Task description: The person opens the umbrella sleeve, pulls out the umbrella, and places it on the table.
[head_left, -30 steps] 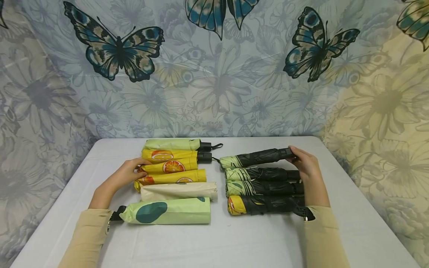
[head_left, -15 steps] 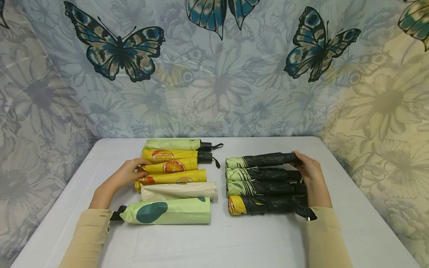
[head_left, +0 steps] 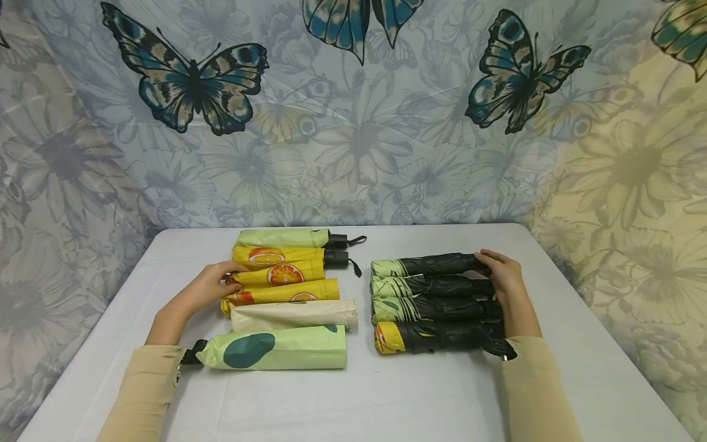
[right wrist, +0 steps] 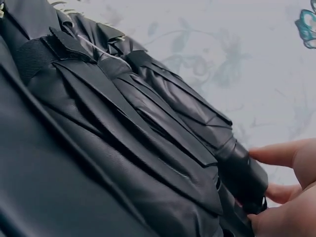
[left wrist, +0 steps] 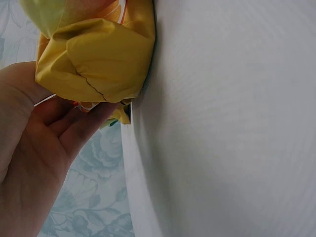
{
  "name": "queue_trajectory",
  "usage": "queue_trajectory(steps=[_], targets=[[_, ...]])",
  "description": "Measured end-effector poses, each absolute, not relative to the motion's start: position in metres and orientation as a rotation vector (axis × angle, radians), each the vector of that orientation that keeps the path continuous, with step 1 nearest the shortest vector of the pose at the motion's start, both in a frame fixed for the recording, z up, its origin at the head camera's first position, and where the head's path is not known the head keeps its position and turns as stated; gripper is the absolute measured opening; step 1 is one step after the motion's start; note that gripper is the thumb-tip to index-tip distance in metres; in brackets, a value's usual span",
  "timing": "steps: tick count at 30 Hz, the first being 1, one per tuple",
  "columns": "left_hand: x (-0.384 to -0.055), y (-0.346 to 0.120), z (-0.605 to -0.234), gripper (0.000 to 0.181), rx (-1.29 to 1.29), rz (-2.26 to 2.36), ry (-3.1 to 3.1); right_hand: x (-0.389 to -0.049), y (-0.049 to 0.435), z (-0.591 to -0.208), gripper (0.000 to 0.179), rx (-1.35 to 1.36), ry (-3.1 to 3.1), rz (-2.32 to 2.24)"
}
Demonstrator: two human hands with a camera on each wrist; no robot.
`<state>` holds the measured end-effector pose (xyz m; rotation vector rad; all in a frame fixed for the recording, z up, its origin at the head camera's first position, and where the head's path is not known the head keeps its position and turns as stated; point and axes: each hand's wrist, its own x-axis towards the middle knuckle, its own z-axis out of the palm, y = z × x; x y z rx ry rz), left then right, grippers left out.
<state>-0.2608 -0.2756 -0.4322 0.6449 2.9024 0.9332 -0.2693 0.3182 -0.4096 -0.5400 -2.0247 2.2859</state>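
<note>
Several folded umbrellas and printed sleeves lie in two columns. At the left column, my left hand pinches the end of a yellow umbrella sleeve with orange-slice print. In the left wrist view, its fingers lie behind the gathered yellow fabric. My right hand holds the handle of the farthest black folded umbrella, which has a green leafy end. Thumb and fingers sit around that black handle in the right wrist view. Closer to me are two similar black umbrellas and one with a yellow end.
Behind the left hand lie a yellow umbrella and a green umbrella, both with black handles. Nearer are another yellow sleeve, a cream one and a green one. A butterfly-print cloth hangs behind the white table.
My right hand has brought the farthest black umbrella rightward and down, level with the row's left ends, then shifted slightly back left. The left hand stays in place.
</note>
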Motion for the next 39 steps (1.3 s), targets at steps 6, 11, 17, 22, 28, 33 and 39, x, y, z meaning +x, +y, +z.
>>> queue_trajectory(steps=[6, 11, 17, 22, 28, 33, 39], targets=[[-0.261, -0.276, -0.432, 0.031, 0.645, 0.929, 2.902, -0.271, 0.319, -0.415, 0.060, -0.571, -2.434, 1.976], [-0.261, -0.275, -0.432, 0.031, 0.648, 0.923, 2.907, -0.272, 0.321, -0.423, 0.055, -0.577, -2.562, 1.933], [-0.261, -0.275, -0.432, 0.031, 0.638, 0.916, 2.914, -0.274, 0.320, -0.427, 0.054, -0.612, -2.504, 1.964], [-0.260, -0.275, -0.432, 0.031, 0.635, 0.910, 2.919, -0.271, 0.318, -0.428, 0.054, -0.579, -2.548, 1.867], [-0.260, -0.274, -0.431, 0.032, 0.642, 0.917, 2.919, -0.269, 0.318, -0.429, 0.055, -0.561, -2.581, 1.841], [-0.260, -0.275, -0.428, 0.037, 0.675, 0.931, 2.926, -0.268, 0.319, -0.428, 0.057, -0.533, -2.615, 1.814], [-0.261, -0.274, -0.420, 0.039, 0.690, 0.981, 2.918, -0.268, 0.307, -0.424, 0.056, -0.484, -2.598, 1.627]])
